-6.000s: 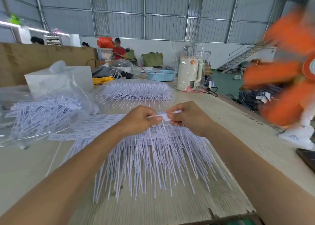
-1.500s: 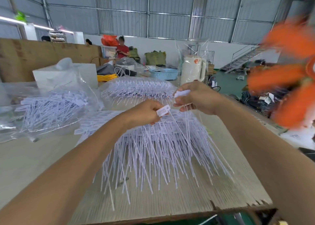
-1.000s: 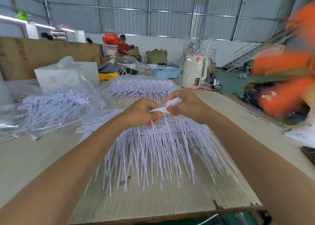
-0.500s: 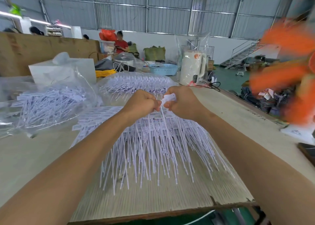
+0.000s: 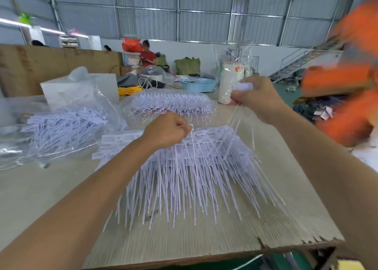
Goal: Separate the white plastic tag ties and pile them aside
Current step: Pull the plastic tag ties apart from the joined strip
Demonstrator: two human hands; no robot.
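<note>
White plastic tag ties (image 5: pixel 190 167): right hand (image 5: pixel 253 97) grips lifted few, left hand (image 5: pixel 167 130) seemingly pinches one — pull apart steadily, tails snag below fingers.

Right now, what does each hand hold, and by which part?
The right hand grips a few tag ties by their flat tag ends, tails hanging. The left hand pinches a tie at its top end.

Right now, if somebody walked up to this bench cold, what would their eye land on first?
Probably the big fan of white tag ties spread across the middle of the table, strands pointing toward the near edge. Next, the right hand raised above it, gripping a small bunch of ties whose strands trail down to the heap, while the left hand pinches a tie low over the pile. A blurred orange shape fills the right edge.
</note>
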